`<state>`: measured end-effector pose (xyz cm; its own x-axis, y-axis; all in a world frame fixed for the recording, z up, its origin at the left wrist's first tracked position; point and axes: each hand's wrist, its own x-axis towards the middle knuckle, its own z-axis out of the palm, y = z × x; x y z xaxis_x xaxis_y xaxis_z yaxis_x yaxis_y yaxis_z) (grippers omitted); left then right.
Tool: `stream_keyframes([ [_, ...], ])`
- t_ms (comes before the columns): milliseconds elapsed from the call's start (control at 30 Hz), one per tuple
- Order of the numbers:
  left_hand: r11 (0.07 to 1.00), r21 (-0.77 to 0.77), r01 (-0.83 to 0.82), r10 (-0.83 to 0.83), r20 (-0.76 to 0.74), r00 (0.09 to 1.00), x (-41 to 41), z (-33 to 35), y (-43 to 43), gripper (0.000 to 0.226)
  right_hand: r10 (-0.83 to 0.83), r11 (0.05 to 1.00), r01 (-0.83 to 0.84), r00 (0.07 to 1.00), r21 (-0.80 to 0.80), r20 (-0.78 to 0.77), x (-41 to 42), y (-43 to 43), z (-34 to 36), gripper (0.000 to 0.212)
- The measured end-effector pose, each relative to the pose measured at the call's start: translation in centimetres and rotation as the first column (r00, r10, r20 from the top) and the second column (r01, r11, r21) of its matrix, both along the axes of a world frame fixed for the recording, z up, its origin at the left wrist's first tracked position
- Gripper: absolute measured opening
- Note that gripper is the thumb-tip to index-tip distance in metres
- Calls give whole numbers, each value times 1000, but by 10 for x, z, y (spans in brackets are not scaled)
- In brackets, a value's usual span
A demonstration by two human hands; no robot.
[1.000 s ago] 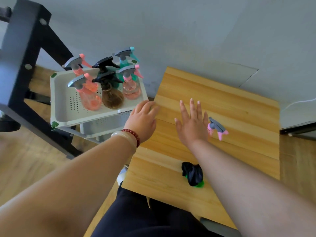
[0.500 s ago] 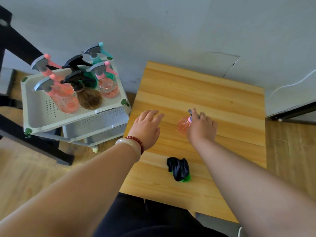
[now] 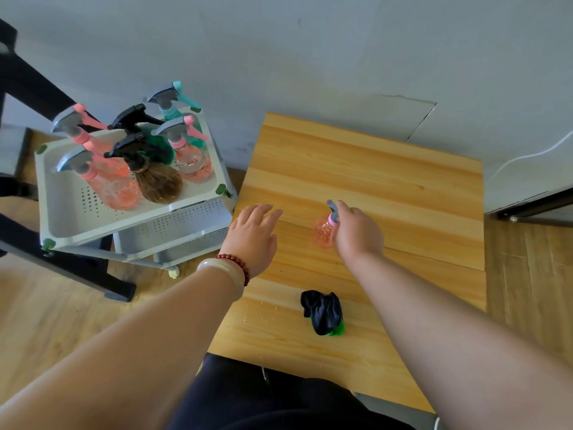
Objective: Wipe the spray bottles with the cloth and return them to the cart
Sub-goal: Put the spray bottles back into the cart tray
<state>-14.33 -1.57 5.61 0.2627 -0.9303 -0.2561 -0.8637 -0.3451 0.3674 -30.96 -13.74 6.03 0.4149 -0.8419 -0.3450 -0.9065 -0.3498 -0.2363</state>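
Since a second ago the right hand [image 3: 356, 231] has closed on the pink bottle [image 3: 324, 232], which then showed only its trigger head past the fingers, and the left hand [image 3: 252, 235] has come off the cart [image 3: 59, 218] edge onto the worktop [image 3: 387, 169]. That worktop stands just right of the cart, almost touching it. On progress, my reading is that the task is at an early stage for this bottle: it is out of the cart and grasped, but no wiping has begun, since the cloth [image 3: 322, 310] lies untouched in a dark crumpled heap, farther from the cart than the left hand and nearer the person. Whether any bottle in the cart has been wiped cannot be told. Wiping this one and setting it back remain. The cart's top tray holds six bottles [image 3: 158, 184], all upright and crowded toward its far and right parts: three pink, one brown and one green with black heads, one teal. Its lower tray [image 3: 186, 225] shows nothing I can make out. The right hand grasps the pink bottle by the neck; whether its base rests on the wood I cannot tell. The left hand is released, fingers spread, just beside the cart.
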Motion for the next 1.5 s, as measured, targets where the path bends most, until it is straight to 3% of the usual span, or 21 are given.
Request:
stream_keyframes([
  [67,1000,-7,-15,15,1,1000,5,2,1,51,21,999,-20,999,-33,37,6,1,1,64],
  [233,997,-42,-72,72,-1,997,21,7,7,51,113,984,-82,973,-156,200,28,3,6,37],
  [500,972,-140,-189,187,-27,982,58,25,23,48,352,902,-166,817,-398,457,78,11,24,31],
  [667,944,-203,-261,260,-33,965,86,40,37,48,504,808,-208,728,-550,465,118,15,41,32],
  [800,920,-241,-310,313,-24,949,111,49,51,49,579,772,-251,658,-584,482,148,28,59,39],
  [967,887,-271,-373,383,-17,924,144,60,75,48,635,729,-261,602,-633,484,190,51,74,31],
  [1333,823,-223,-523,520,-76,851,206,56,151,59,720,678,-320,471,-662,510,288,121,66,28],
  [1500,792,-184,-582,557,-172,812,228,50,168,69,718,689,-375,474,-620,510,319,152,58,28],
])
